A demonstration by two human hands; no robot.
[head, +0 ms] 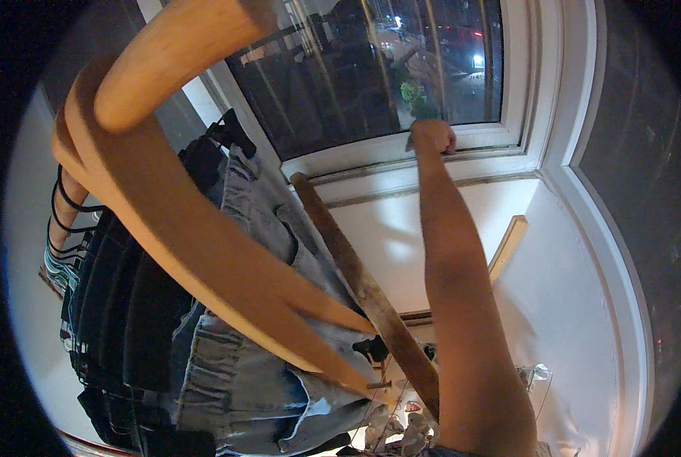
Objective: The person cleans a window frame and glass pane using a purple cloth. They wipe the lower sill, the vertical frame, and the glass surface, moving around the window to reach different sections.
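My right hand (432, 136) reaches out at the end of a straight arm to the bottom of a white-framed window (355, 163). Its fingers curl over the lower rail of the sash, and the fingertips are mostly hidden. Through the glass, upright bars (377, 51) and night lights outside show. My left hand is out of view. A brown wooden bar (369, 291) runs slantwise from the sill down to the left side of my forearm.
A wooden clothes rack (203, 240) fills the left foreground. Grey jeans (249, 365) and several dark garments (152, 325) hang beside it on hangers. A light wooden stick (507, 245) leans by the right wall (563, 285). Clear hanging clips (417, 431) show at the bottom.
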